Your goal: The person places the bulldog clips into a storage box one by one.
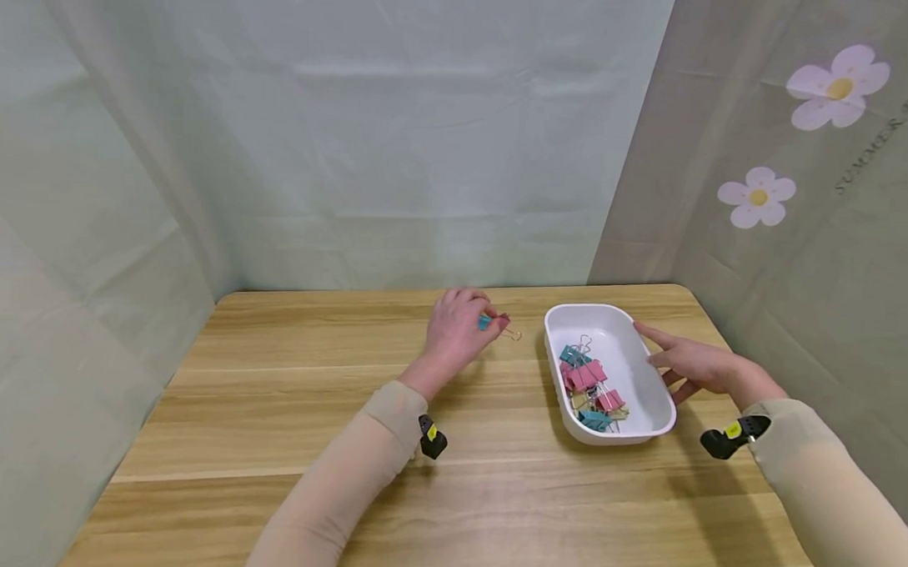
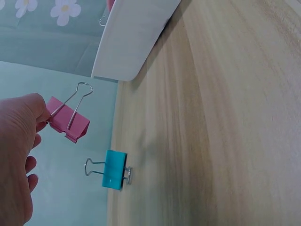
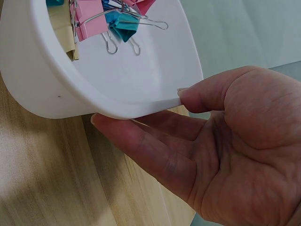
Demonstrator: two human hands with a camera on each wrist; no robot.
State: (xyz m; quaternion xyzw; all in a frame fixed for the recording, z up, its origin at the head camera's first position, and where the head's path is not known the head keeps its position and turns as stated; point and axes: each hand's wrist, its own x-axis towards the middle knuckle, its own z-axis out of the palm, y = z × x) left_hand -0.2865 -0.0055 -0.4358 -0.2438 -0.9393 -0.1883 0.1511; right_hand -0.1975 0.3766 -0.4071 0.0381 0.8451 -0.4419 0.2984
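My left hand (image 1: 456, 327) pinches a pink binder clip (image 2: 66, 118) between thumb and fingers, its wire handles pointing away from the hand. Below it in the left wrist view, a teal binder clip (image 2: 114, 169) stands on the table, handles out to both sides; the hand partly hides it in the head view. On the right, a white plastic tray (image 1: 632, 348) holds several pink, teal and yellow binder clips (image 1: 588, 375) gathered along its left side. My right hand (image 1: 699, 365) grips the tray's right rim, thumb at the top edge and fingers against the outer side.
The wooden table (image 1: 308, 370) ends at a back edge close behind my left hand. A pale curtain (image 1: 429, 149) hangs behind it, and a flower-patterned sheet (image 1: 816, 246) hangs on the right. Each wrist wears a small black camera mount (image 1: 432, 438).
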